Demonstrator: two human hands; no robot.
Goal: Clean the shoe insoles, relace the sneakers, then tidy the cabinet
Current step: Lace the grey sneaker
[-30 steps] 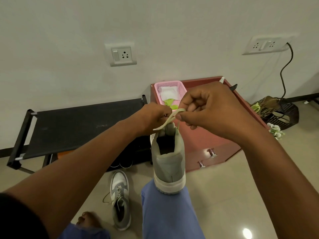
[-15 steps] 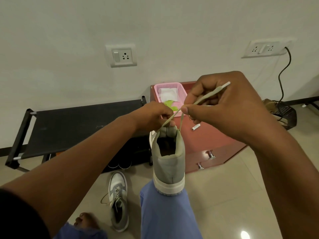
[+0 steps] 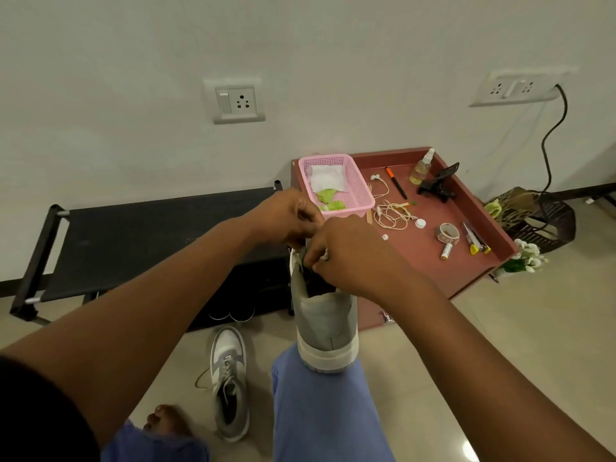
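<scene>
A grey and white sneaker [image 3: 325, 325] stands heel-down on my blue-trousered knee, its opening facing me. My left hand [image 3: 288, 220] grips the top of the sneaker at the far side, fingers curled. My right hand [image 3: 346, 258] is down at the collar, its fingertips pinching the pale lace against the eyelets; most of the lace is hidden under the fingers. The second sneaker [image 3: 230, 381], laced, lies on the floor to the left of my leg, a loose lace end trailing beside it.
A low red cabinet [image 3: 466, 271] carries a pink basket [image 3: 360, 195] with cloths, white earphones [image 3: 395, 213], a spray bottle [image 3: 421, 168], pens, a tape roll and a battery. A black shoe rack [image 3: 150, 241] stands left. A black basket [image 3: 540, 225] and flowers sit right.
My right hand, which had pulled the lace up and to the right, has dropped back down to the sneaker's collar. The cabinet top, earlier hidden behind that hand, now shows.
</scene>
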